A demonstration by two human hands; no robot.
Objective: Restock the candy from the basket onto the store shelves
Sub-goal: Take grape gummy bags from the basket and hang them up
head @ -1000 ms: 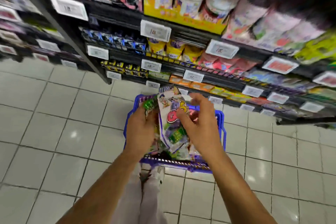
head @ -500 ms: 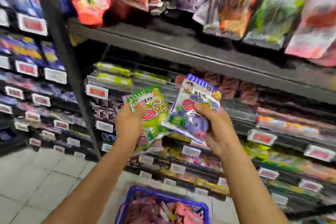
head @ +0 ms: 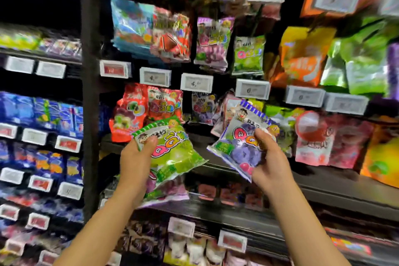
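Observation:
My left hand (head: 135, 158) grips a green candy bag (head: 172, 149), with at least one more bag stacked under it, a purple edge (head: 172, 195) showing below. My right hand (head: 268, 165) holds a purple candy bag (head: 244, 140) by its right side, thumb on its front. Both bags are raised in front of a dark shelf (head: 216, 166). Matching purple bags (head: 212, 43) and green bags (head: 248, 55) hang on the row above. The basket is out of view.
A black upright post (head: 89, 93) divides the shelving. Red candy bags (head: 149, 108) and a purple bag (head: 203, 107) stand at the back of the shelf. White price tags (head: 196, 81) line each shelf edge. Blue packs (head: 43, 114) fill the left bay.
Both hands lifted the candy bags out of the basket on the floor and raised them to shelf height. The view swung upward, and the basket dropped out of sight.

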